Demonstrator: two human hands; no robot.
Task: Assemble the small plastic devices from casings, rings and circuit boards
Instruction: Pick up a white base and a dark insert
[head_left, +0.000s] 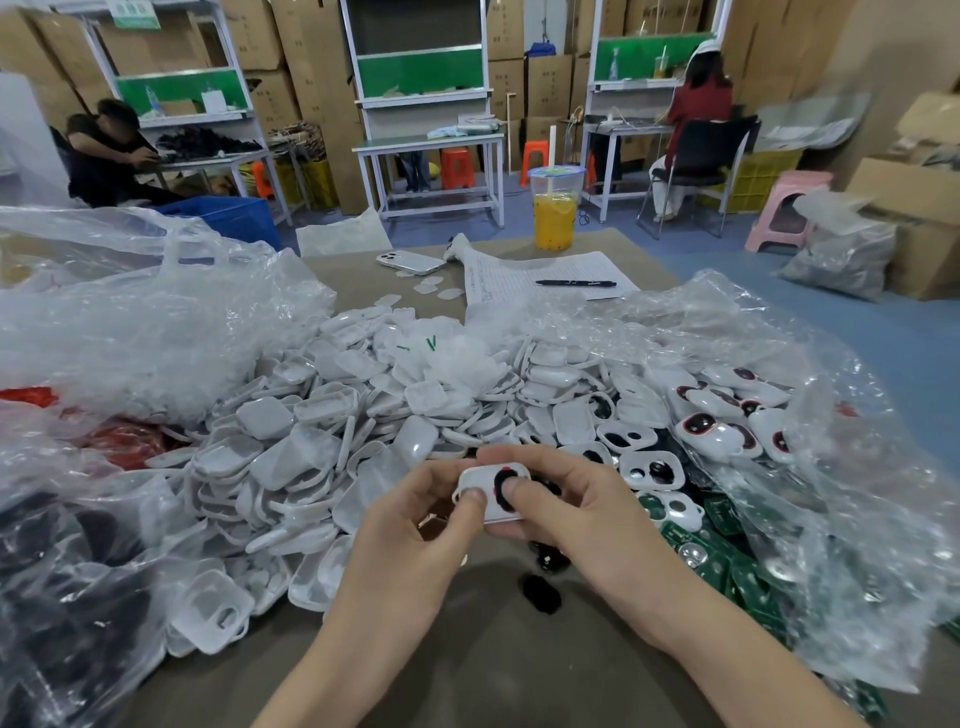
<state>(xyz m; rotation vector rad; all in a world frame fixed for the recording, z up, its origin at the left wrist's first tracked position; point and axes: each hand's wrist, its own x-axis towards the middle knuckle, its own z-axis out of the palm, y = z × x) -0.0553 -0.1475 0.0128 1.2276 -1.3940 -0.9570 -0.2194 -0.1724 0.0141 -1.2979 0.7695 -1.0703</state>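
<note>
i hold one small white plastic casing with a black ring in its opening (488, 477) just above the near part of the brown bench (467, 665). my left hand (415, 525) pinches its left end, thumb on top. my right hand (587, 519) grips the right end, thumb pressed on the ring. judged purpose: seating the ring while the fingers brace from underneath. the casing lies between the hands, touching both. loose white casings (332, 441) are heaped to the far left. green circuit boards (727, 566) lie right, near enough for the next step.
</note>
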